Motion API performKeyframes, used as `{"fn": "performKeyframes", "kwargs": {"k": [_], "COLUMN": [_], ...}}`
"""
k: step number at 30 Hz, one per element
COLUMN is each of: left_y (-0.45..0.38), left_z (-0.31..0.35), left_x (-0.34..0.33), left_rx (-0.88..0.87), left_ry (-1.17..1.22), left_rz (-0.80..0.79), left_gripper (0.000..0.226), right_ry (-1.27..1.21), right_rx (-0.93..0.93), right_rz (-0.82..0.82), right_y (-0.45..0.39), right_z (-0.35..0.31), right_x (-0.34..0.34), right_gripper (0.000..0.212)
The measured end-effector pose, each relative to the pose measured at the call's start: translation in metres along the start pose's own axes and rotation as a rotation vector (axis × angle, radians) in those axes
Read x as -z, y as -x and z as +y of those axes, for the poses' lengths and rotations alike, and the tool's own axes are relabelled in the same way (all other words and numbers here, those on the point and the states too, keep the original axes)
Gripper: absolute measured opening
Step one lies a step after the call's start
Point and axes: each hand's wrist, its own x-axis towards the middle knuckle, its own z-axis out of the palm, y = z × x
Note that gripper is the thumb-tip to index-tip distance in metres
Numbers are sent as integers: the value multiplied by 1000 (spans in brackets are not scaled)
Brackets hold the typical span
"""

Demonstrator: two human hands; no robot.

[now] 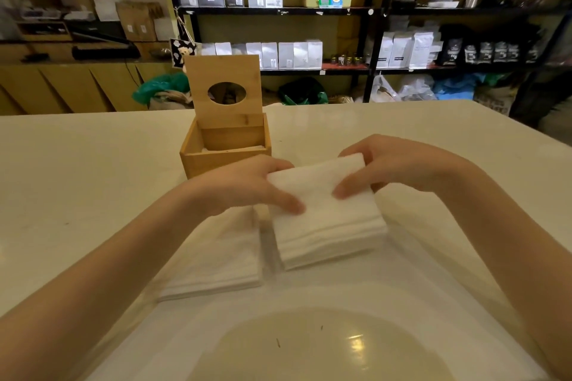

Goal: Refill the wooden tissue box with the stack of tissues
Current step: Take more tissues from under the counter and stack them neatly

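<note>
the wooden tissue box point(225, 154) sits on the tabletop point(77, 170) with its lid up. the left hand point(247, 185) and right hand point(383, 168) squeeze the stack of tissues point(328, 219) just in front of it. nothing has gone in yet.

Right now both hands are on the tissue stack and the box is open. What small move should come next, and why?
Probably lift the tissue stack off the table and carry it forward over the wooden box. Left hand and right hand already grip its two sides, the lid stands upright, and the box opening just behind looks free.
</note>
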Motion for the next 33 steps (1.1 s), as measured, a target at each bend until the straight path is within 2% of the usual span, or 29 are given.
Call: {"fn": "performKeyframes", "kwargs": {"k": [3,5,8,10,13,16,18,20,26,29,31,33], "left_y": [6,12,27,42,69,95,107,114,111,109,109,109], "left_z": [-1,-1,-2,-3,-11,-26,-39,-50,-77,-85,-87,-88], "left_x": [7,12,24,36,54,64,64,60,39,34,32,33], "left_rx": [-4,-9,-17,-16,-11,69,141,208,353,347,342,373], "left_ry": [317,488,636,681,690,714,688,653,553,462,375,188], "left_rz": [46,55,97,134,178,175,166,178,311,341,365,400], "left_gripper": [36,43,37,25,19,56,72,75,40,26,17,15], "right_ry": [-180,-331,-494,-564,-662,-698,-679,-644,-476,-386,-233,51], "right_rx": [-18,19,107,145,128,77,34,-15,-33,-15,25,98], "right_rz": [67,83,61,5,-134,-233,-264,-235,-84,-26,48,180], "right_y": [0,-2,-4,-10,-20,-28,-35,-40,-49,-49,-47,-47], "right_z": [2,-1,-15,-25,-41,-53,-51,-49,-33,-29,-27,-24], "right_x": [10,10,4,-2,-16,-40,-56,-71,-106,-110,-112,-113], "right_gripper": [46,37,4,23,15,20,21,20,22,22,25,33]}}
